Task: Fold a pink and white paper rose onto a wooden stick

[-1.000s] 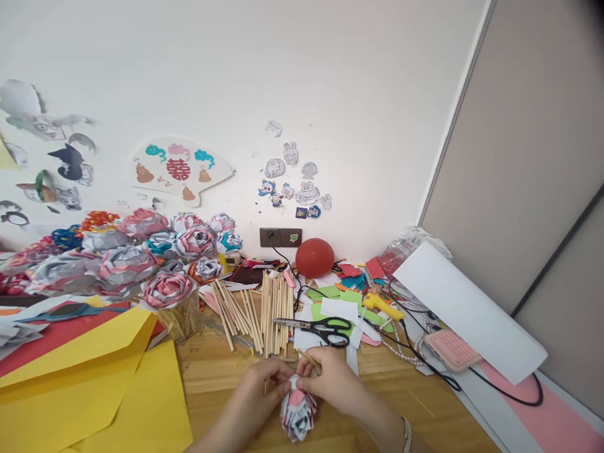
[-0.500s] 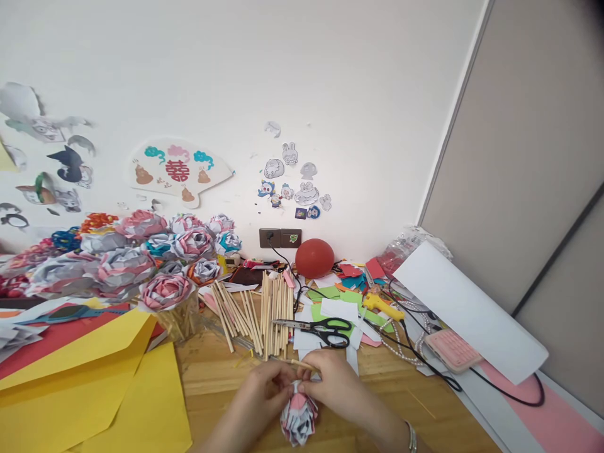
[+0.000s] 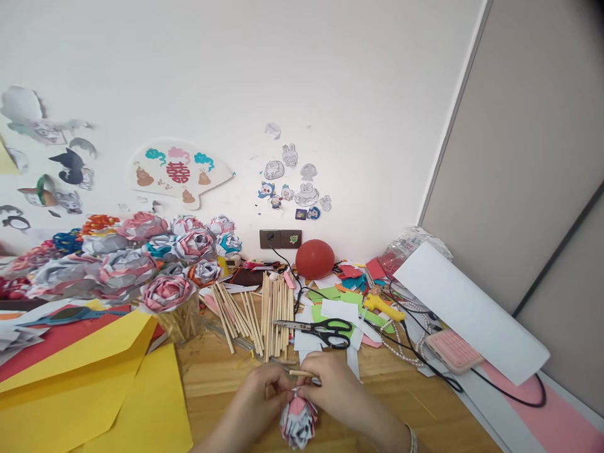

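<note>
A white, grey and pink paper flower point(image 3: 298, 425) points bloom-down toward me over the wooden table, its narrow base upward. My left hand point(image 3: 264, 391) pinches that base with closed thumb and fingers. Opposite it, my right hand point(image 3: 334, 385) is closed, its fingertips also at the flower's base. A short wooden stick point(image 3: 302, 374) juts leftward from the right hand's fingers, just above the base. What the fingertips grip exactly is partly hidden.
Beyond my hands lie black-handled scissors point(image 3: 330, 327), several wooden sticks point(image 3: 276, 314) and paper scraps. A yellow glue gun point(image 3: 383, 306) with cords is at right, beside a pink keypad-like device point(image 3: 453, 350). Finished paper flowers point(image 3: 167, 292) and yellow paper point(image 3: 146, 402) fill the left; a red balloon point(image 3: 314, 258) touches the wall.
The wooden stick in my right hand has dropped slightly and lies more level. My fingers have shifted a little at the flower's base; the flower stays nearly in place.
</note>
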A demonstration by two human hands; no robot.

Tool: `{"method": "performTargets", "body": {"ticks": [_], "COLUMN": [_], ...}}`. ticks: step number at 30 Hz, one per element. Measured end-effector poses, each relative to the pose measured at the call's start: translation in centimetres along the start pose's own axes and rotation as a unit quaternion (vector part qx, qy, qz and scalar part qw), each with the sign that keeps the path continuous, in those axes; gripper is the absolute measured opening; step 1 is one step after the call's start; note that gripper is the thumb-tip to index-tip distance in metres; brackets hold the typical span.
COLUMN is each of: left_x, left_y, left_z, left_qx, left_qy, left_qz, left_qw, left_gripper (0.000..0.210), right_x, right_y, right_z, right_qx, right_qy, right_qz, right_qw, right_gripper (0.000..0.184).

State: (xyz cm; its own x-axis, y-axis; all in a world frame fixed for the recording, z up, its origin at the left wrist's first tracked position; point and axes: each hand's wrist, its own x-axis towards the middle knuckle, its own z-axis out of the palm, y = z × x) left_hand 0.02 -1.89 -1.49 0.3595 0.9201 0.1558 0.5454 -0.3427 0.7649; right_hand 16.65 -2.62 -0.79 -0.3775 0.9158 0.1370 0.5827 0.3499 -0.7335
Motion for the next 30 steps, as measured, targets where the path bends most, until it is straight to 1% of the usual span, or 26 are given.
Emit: {"method": "performTargets", "body": {"ticks": [4, 8, 12, 18, 23, 25, 27, 30], "left_x": [0.06, 0.0, -0.02, -0.14, -0.28, -0.27, -0.22, -0.18], "left_y": [-0.06, 0.03, -0.05, -0.03, 0.07, 0.05, 0.02, -0.03], "left_z": [-0.09, 0.04, 0.12, 0.09, 0.45, 0.49, 0.36, -0.02], "left_qx": [0.01, 0.03, 0.041, 0.052, 0.088, 0.102, 0.096, 0.065], "left_qy": [-0.002, 0.009, 0.011, 0.012, 0.028, 0.031, 0.018, -0.029], "left_qz": [0.009, 0.027, 0.043, 0.053, 0.064, 0.055, 0.036, 0.021], "left_qw": [1.0, 0.999, 0.998, 0.997, 0.994, 0.993, 0.995, 0.997], "left_gripper": [0.014, 0.015, 0.014, 0.018, 0.018, 0.018, 0.016, 0.017], "right_x": [0.01, 0.12, 0.18, 0.0, -0.01, 0.01, 0.04, 0.05], "right_y": [-0.09, -0.12, -0.02, -0.38, -0.51, -0.42, -0.31, -0.21], "right_z": [-0.07, 0.01, 0.21, -0.02, 0.16, 0.34, 0.49, 0.54], "right_qx": [0.001, -0.035, -0.064, -0.053, -0.073, -0.077, -0.082, -0.073], "right_qy": [-0.005, -0.007, 0.003, -0.002, 0.004, 0.012, 0.02, 0.021], "right_qz": [-0.003, -0.005, -0.015, -0.011, -0.021, -0.024, -0.02, -0.003], "right_qw": [1.0, 0.999, 0.998, 0.999, 0.997, 0.997, 0.996, 0.997], "right_gripper": [0.009, 0.013, 0.018, 0.017, 0.02, 0.019, 0.017, 0.013]}}
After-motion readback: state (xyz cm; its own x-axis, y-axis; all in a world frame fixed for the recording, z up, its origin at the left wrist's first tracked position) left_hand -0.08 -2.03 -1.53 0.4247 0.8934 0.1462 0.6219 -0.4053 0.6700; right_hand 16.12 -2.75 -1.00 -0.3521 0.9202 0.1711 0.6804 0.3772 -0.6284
